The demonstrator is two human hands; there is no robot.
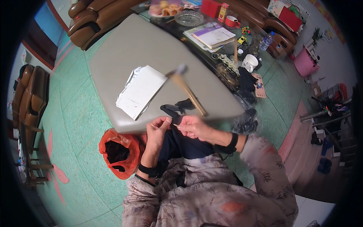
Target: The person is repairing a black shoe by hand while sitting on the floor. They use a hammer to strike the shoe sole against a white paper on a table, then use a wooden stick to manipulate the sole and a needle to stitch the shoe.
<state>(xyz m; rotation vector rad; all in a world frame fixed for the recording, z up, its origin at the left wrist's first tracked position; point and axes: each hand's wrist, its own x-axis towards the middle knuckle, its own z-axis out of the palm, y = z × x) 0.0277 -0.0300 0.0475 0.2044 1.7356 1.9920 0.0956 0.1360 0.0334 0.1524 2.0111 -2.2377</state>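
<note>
My left hand [157, 132] pinches the edge of a black fabric strip [170, 109] just beyond my lap. My right hand [194, 128] is closed beside it on the same fabric, with a small pale sliver at the fingertips, too small to name. The fabric lies partly on the grey padded board [113, 64]. Beyond my hands rest a wooden-handled hammer [191, 96], its head blurred, and a white sheet stack [140, 92] with torn edges. An orange plastic bag [124, 166] with dark contents sits left of my left forearm.
A dark glass table [206, 55] holds papers, mugs, a bottle, cord and other small items. Dark crumpled plastic [249, 121] lies at the board's right corner. Brown sofas [87, 26] stand behind and at left. Metal-framed equipment [325, 113] and shoes are at right.
</note>
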